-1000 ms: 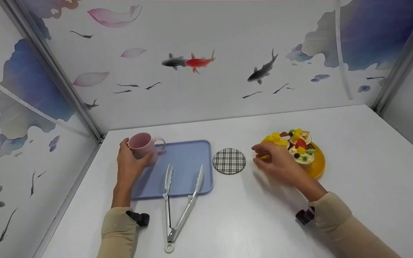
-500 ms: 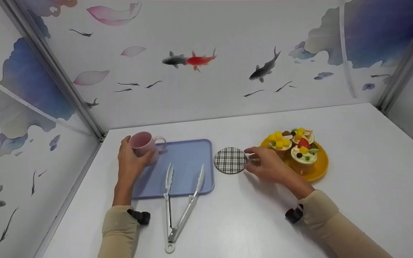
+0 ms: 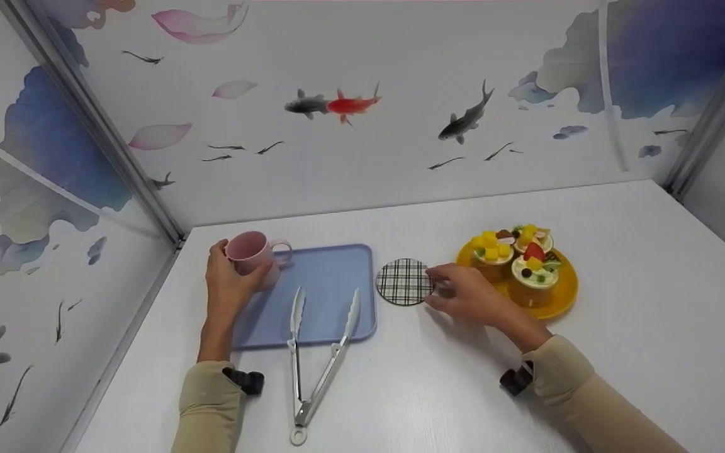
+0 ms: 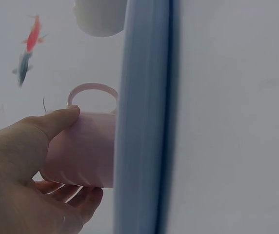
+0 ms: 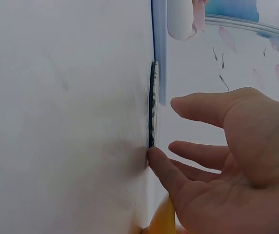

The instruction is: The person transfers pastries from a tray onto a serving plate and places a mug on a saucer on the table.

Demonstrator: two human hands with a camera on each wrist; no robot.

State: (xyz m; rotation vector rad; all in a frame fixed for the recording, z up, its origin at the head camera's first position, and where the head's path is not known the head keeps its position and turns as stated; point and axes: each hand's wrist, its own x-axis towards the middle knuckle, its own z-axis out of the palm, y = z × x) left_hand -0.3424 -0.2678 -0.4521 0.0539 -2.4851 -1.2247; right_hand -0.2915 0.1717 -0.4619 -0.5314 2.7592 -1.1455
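Observation:
A pink mug [image 3: 250, 250] stands at the left end of a blue tray [image 3: 331, 270], its handle pointing right. My left hand [image 3: 230, 283] grips the mug's side, thumb in front and fingers behind; the left wrist view shows the thumb on the mug [image 4: 88, 146] near the handle. A round plaid coaster [image 3: 400, 282] lies flat just right of the tray. My right hand [image 3: 469, 296] is at the coaster's right edge with its fingers spread apart. In the right wrist view, one fingertip touches the rim of the coaster [image 5: 153, 107] at the table surface, while other fingers stay off it.
Metal tongs [image 3: 303, 402] lie spread, their tips over the tray and their hinge end toward me. A yellow plate [image 3: 564, 296] with fruit-topped dessert cups [image 3: 533, 277] sits behind the right hand. A printed wall [image 3: 362, 170] closes off the table's back edge.
My right hand has moved left from in front of the yellow plate to the coaster's edge. The left hand and the mug have stayed in place.

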